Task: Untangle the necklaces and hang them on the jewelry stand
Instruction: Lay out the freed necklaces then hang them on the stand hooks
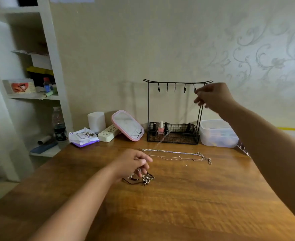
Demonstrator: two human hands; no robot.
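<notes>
R hand (213, 98) pinches thin chain (181, 119) up near stand (175, 82) hooks; L hand (134, 162) grips cord necklace (147, 178). Hooks all bare; two chains (176, 154) left on table (178, 206).

Left arm reaches forward, forearm bare, hand low. Left hand (132, 162) palm down, fingers curled, pinching a thin chain (167, 133). Right arm extended and raised, well apart from the left. Right hand (214, 97) fingertips pinched on the same chain's upper end.
</notes>
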